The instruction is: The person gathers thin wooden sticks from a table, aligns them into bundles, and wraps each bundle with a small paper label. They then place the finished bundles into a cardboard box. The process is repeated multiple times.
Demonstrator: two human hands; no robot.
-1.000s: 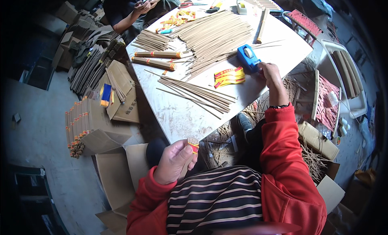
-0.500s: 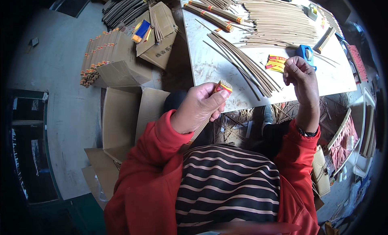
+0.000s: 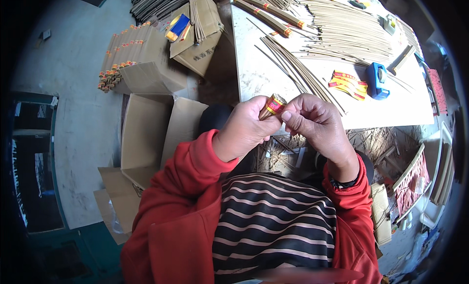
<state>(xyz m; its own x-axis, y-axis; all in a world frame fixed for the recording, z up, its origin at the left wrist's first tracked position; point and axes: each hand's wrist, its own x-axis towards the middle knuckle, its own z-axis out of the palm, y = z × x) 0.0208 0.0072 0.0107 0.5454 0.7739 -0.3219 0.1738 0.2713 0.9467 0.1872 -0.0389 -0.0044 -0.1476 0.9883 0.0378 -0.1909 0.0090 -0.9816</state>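
Observation:
My left hand [image 3: 244,130] grips a bundle of thin brown sticks [image 3: 272,106] by its end, which is wrapped in a red and gold band. Only that end shows above my fingers. My right hand [image 3: 315,123] is beside it, its fingertips pinching the banded end from the right. Both hands are held close to my chest, just in front of the near edge of the white table [image 3: 254,79].
On the table lie loose brown sticks [image 3: 342,35], banded bundles [image 3: 266,13], red and yellow paper labels [image 3: 348,84] and a blue tape dispenser [image 3: 377,80]. Open cardboard boxes [image 3: 151,132] stand on the floor at my left, one stacked with bundles [image 3: 117,64].
My right hand has come back from the table by the tape dispenser to the bundle's end. My left hand has lifted the bundle higher and nearer the table edge.

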